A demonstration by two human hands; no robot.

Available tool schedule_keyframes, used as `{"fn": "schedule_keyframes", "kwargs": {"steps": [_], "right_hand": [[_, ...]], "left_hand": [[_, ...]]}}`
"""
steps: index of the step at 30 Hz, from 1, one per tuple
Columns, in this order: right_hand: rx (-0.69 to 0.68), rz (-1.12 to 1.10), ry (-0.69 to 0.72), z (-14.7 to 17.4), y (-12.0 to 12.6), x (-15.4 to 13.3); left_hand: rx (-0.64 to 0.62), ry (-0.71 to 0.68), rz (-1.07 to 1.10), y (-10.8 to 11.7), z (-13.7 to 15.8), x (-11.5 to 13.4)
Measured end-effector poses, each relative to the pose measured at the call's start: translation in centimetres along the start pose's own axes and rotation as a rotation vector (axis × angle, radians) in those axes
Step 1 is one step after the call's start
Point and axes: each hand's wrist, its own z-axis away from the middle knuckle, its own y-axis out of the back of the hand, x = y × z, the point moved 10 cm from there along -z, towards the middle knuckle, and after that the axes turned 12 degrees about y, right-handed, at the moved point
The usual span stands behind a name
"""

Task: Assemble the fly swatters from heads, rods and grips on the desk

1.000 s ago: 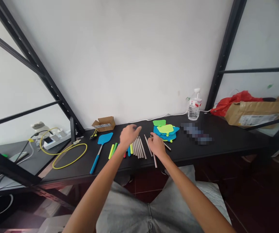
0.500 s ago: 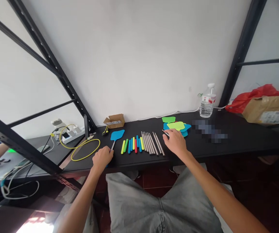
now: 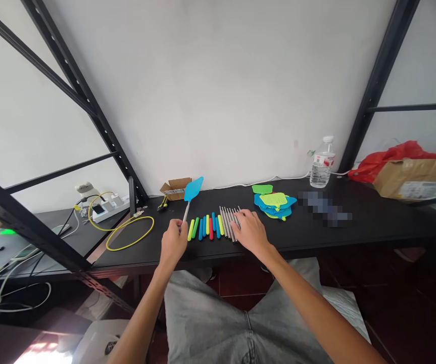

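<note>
A fly swatter is in my left hand, closed round its thin metal shaft; the blue swatter head is tilted up. My right hand is at the right end of a row of metal rods, fingers curled down on a rod and partly covering the row. Beside the rods lie several coloured handle tubes: green, blue, red and yellow. Behind my right hand, blue, green and yellow swatter heads are piled flat.
A small open carton stands by the wall, with a yellow cable to its left. At right are a water bottle, a blurred patch and a cardboard box with a red bag. Black shelf posts flank the table.
My left hand has moved right and lifted the swatter, its blue head now higher. My right hand has moved left from the swatter-head pile onto the metal rods.
</note>
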Motion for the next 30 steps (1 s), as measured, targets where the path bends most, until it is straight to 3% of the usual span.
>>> {"fn": "schedule_keyframes", "kwargs": {"steps": [2,4,7,9,12,15,17,19,21,25,27,30], "right_hand": [[0.073,-0.194,0.022,-0.5,0.5,-0.9],[0.082,-0.553,-0.015,-1.2,-0.2,-1.5],[0.128,-1.133,-0.19,-2.1,-1.8,-1.9],[0.223,-1.362,-0.302,-2.3,-2.1,-1.6],[0.274,-1.475,-0.362,-2.2,-2.2,-1.3],[0.284,-1.474,-0.364,-2.9,-1.4,-0.8],[0.357,-1.486,-0.363,-3.7,0.1,0.4],[0.455,-1.504,-0.346,-4.4,2.4,2.2],[0.429,-1.459,-0.312,-4.7,4.4,3.5],[0.21,-1.382,-0.337,-3.3,4.7,4.1],[0.139,-1.361,-0.371,-2.4,3.4,3.8],[0.065,-1.335,-0.374,-1.8,1.2,2.9]], "left_hand": [[0.019,-0.054,0.085,-0.5,2.0,2.6],[-0.018,-0.135,0.124,-2.1,4.5,5.9],[-0.093,-0.225,0.186,-4.7,7.9,10.1],[-0.149,-0.244,0.343,-5.7,9.0,11.8],[-0.332,-0.191,0.676,-6.9,9.6,12.9],[-0.654,0.005,0.967,-9.2,11.0,12.6],[-0.834,0.117,1.069,-10.1,12.7,11.7],[-0.899,0.139,1.037,-10.0,13.6,9.9],[-0.762,0.104,0.897,-8.5,12.0,7.0],[-0.142,0.004,0.406,-1.9,4.0,1.9],[-0.045,0.032,0.176,-0.8,0.6,0.7],[-0.052,0.07,-0.044,-1.2,-2.3,-0.1]]}}
